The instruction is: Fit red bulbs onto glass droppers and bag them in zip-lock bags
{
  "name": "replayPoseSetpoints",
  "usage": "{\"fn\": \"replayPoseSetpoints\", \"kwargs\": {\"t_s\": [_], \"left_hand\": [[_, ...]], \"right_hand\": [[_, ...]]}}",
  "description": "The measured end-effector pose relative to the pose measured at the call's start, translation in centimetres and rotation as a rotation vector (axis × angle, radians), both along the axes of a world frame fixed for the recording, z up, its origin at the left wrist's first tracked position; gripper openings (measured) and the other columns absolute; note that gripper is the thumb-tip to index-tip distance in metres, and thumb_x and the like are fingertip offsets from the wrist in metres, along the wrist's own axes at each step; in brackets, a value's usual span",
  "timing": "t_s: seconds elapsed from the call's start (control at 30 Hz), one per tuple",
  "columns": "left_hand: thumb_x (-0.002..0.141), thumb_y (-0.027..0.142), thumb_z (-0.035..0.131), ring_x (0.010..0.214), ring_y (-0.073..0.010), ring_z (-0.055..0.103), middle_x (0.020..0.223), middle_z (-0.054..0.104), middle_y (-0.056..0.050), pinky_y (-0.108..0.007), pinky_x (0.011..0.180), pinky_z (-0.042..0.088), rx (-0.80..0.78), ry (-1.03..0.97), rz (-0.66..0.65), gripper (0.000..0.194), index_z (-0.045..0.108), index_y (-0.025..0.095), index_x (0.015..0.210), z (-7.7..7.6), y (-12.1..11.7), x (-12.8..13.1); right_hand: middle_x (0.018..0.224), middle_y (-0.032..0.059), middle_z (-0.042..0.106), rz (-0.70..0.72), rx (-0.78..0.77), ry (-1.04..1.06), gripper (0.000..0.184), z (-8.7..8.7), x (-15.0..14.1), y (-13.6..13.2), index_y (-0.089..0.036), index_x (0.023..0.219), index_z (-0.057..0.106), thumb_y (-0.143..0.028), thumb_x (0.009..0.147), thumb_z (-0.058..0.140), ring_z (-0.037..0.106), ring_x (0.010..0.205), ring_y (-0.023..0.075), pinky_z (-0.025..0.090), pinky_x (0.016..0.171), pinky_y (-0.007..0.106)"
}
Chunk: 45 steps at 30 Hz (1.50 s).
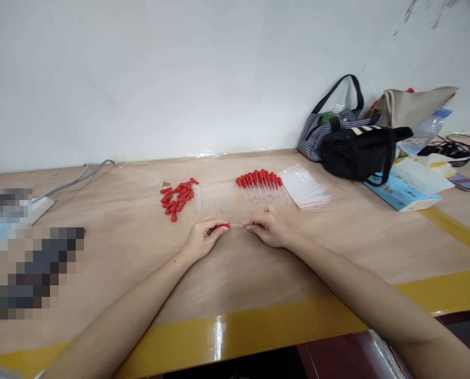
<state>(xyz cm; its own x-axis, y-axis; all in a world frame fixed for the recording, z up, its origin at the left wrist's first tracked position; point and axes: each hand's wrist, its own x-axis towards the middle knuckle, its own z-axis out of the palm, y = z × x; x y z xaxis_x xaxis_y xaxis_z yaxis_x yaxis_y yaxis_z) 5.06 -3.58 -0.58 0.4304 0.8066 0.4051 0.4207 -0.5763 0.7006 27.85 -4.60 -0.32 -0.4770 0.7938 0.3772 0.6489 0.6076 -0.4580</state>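
Between finger and thumb, my left hand [205,237] pinches a red rubber bulb [225,226]. A thin clear glass dropper tube [238,225] runs from the bulb to my right hand [269,227], whose closed fingertips grip its other end. Whether the tube is seated inside the bulb is hidden by the fingers. Behind my left hand lies a pile of loose red rubber bulbs [177,197], beside a row of clear tubes [214,197]. Beyond my right hand, several droppers with red bulbs [260,181] lie side by side, next to a stack of clear plastic sleeves [306,188].
A black bag [357,152] and a striped bag [311,137] stand at the back right, near a blue book [404,192] and a phone [468,182]. A grey cable [77,180] leads to a power strip [42,208] at left. Yellow tape [258,323] edges the table.
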Motion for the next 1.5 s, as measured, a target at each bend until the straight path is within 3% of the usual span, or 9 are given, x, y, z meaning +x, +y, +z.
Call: {"fn": "replayPoseSetpoints", "kwargs": {"t_s": [0.27,0.67,0.83,1.03,1.13,1.23,1.33,1.5], "left_hand": [[0.083,0.034,0.051,0.073,-0.0145,0.059,0.084,0.064,-0.004,-0.027,0.064,0.047,-0.026,0.084,-0.055,0.019,0.064,0.020,0.088,0.2,-0.3,0.0],[0.084,0.033,0.051,0.071,-0.0130,0.059,0.082,0.064,-0.002,-0.024,0.065,0.047,0.019,0.162,-0.074,0.018,0.064,0.021,0.090,0.0,-0.3,0.0],[0.085,0.031,0.049,0.072,-0.0131,0.059,0.081,0.064,-0.003,-0.025,0.068,0.047,0.119,0.254,-0.147,0.020,0.065,0.020,0.089,0.7,0.3,-0.2],[0.083,0.030,0.053,0.076,-0.0133,0.059,0.090,0.062,-0.005,-0.025,0.068,0.048,0.256,0.140,-0.034,0.022,0.062,0.020,0.100,0.6,1.2,-0.8],[0.079,0.031,0.057,0.083,-0.0155,0.057,0.095,0.060,-0.006,-0.029,0.074,0.048,0.346,0.087,0.133,0.029,0.059,0.020,0.106,0.0,2.1,-1.5],[0.077,0.032,0.058,0.080,-0.0158,0.055,0.092,0.058,-0.005,-0.031,0.075,0.048,0.360,0.090,0.268,0.028,0.060,0.019,0.102,-0.4,3.0,-2.1],[0.077,0.033,0.058,0.075,-0.0147,0.054,0.088,0.057,-0.004,-0.029,0.070,0.048,0.313,0.121,0.288,0.026,0.062,0.019,0.098,-0.6,3.4,-2.4],[0.078,0.033,0.058,0.073,-0.0141,0.054,0.085,0.057,-0.004,-0.026,0.064,0.047,0.265,0.146,0.272,0.021,0.064,0.020,0.093,-0.6,3.2,-2.4]], "right_hand": [[0.080,0.0034,0.067,-0.014,0.169,-0.179,0.023,0.6,-0.1,-0.3,-0.019,0.086,0.062,-0.023,0.087,0.040,0.051,0.064,0.0123,0.021,0.070,0.031],[0.067,0.0015,0.063,-0.032,0.191,-0.260,0.027,0.6,-1.2,-0.5,-0.017,0.071,0.057,-0.023,0.088,0.036,0.047,0.058,0.0115,0.020,0.067,0.030],[0.072,0.0025,0.065,-0.028,0.210,-0.288,0.027,1.0,-1.3,-0.3,-0.016,0.073,0.058,-0.024,0.088,0.038,0.047,0.059,0.0113,0.021,0.070,0.030],[0.084,0.0050,0.064,-0.045,0.269,-0.316,0.026,1.2,-1.2,-0.4,-0.017,0.083,0.063,-0.025,0.088,0.039,0.052,0.071,0.0136,0.024,0.073,0.031],[0.084,0.0060,0.064,-0.222,0.242,-0.244,0.022,1.5,-1.1,0.1,-0.018,0.080,0.065,-0.025,0.085,0.044,0.053,0.079,0.0164,0.025,0.073,0.031],[0.077,0.0050,0.065,-0.475,0.089,-0.105,0.023,1.9,-1.2,1.9,-0.018,0.076,0.066,-0.026,0.082,0.045,0.054,0.075,0.0173,0.029,0.071,0.030],[0.076,0.0046,0.066,-0.672,-0.060,-0.014,0.025,2.2,-1.6,4.5,-0.019,0.076,0.067,-0.029,0.080,0.045,0.056,0.072,0.0175,0.032,0.069,0.030],[0.078,0.0050,0.068,-0.856,-0.135,-0.041,0.025,1.9,-2.8,7.6,-0.022,0.075,0.068,-0.035,0.077,0.048,0.059,0.079,0.0208,0.031,0.082,0.037]]}}
